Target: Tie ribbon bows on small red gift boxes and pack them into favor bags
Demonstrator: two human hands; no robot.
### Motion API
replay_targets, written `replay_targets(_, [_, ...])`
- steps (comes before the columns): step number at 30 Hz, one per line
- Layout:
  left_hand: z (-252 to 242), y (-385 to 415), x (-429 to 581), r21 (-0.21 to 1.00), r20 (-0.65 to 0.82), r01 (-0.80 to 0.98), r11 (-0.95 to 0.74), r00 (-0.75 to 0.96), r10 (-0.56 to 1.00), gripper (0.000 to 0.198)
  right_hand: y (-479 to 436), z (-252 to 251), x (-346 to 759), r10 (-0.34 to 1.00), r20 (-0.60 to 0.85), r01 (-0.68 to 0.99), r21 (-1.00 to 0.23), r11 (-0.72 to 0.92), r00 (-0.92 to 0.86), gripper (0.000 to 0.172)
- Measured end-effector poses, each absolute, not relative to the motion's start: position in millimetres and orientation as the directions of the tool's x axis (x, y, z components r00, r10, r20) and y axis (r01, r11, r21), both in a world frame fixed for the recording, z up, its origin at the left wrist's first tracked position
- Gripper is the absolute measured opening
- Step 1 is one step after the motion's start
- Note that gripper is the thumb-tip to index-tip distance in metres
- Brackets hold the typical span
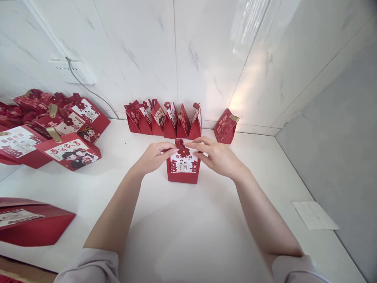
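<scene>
A red gift box (183,177) stands upright on the white table, its white front label printed with a couple and red characters. A dark red ribbon loop (179,144) with a flower-shaped piece sits at its top. My left hand (155,158) pinches the box's upper left corner between thumb and fingers, close to the ribbon. On the other side, my right hand (221,158) grips the upper right edge, with the thumb in front and the fingers along the top. The back of the box is hidden from me.
Behind it, a row of several red gift boxes (169,127) lines the marbled wall. Another box (226,126) stands apart at right. Many boxes (70,151) are heaped at left, with one large red box (38,228) nearer. A white paper (315,215) lies by the right edge.
</scene>
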State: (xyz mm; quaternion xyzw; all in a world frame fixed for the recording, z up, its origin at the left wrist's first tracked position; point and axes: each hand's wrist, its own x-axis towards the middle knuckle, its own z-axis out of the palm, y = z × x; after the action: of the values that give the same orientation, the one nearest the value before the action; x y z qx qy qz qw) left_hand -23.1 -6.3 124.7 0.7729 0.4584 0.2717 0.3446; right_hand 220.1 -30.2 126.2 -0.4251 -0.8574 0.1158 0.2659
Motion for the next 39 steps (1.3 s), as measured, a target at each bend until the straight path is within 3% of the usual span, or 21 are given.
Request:
replay_targets(2, [125.3, -6.7, -23.4, 0.781, 0.097, 0.525, -0.339, 0.435, 0.895, 0.036, -30.5, 127.2, 220.6, 0.764, 0.356, 0.660, -0.384, 0.645, -0.538, 0.039])
replay_targets(14, [126.1, -7.7, -26.5, 0.785, 0.079, 0.523, -0.331, 0.444, 0.892, 0.037, -27.9, 127.4, 224.5, 0.762, 0.347, 0.635, -0.422, 0.648, -0.547, 0.031])
replay_targets(21, [125.3, -11.0, -19.7, 0.731, 0.214, 0.522, -0.440, 0.437, 0.874, 0.033, -28.5, 126.8, 222.6, 0.756, 0.334, 0.620, -0.435, 0.653, -0.563, 0.030])
replay_targets(27, [122.1, -10.0, -20.9, 0.749, 0.171, 0.539, -0.386, 0.406, 0.898, 0.032, -27.6, 127.8, 221.5, 0.769, 0.305, 0.603, -0.485, 0.633, -0.562, 0.027])
replay_targets(31, [120.0, -7.8, -21.8, 0.749, 0.091, 0.574, -0.330, 0.404, 0.910, 0.031, -23.8, 122.3, 224.3, 0.840, 0.208, 0.654, -0.545, 0.525, -0.501, 0.021])
replay_targets(33, [115.4, -4.3, -22.9, 0.765, 0.061, 0.567, -0.306, 0.409, 0.911, 0.042, -18.7, 115.0, 226.5, 0.874, 0.119, 0.670, -0.596, 0.442, -0.471, 0.026])
replay_targets(37, [97.9, 6.9, -28.1, 0.845, -0.005, 0.493, -0.206, 0.392, 0.920, 0.086, -2.8, 96.9, 230.7, 0.899, -0.049, 0.596, -0.764, 0.247, -0.434, 0.045])
replay_targets(39, [88.5, 12.4, -31.6, 0.872, -0.063, 0.467, -0.148, 0.407, 0.911, 0.088, 5.1, 89.5, 232.5, 0.894, -0.091, 0.553, -0.811, 0.190, -0.439, 0.048])
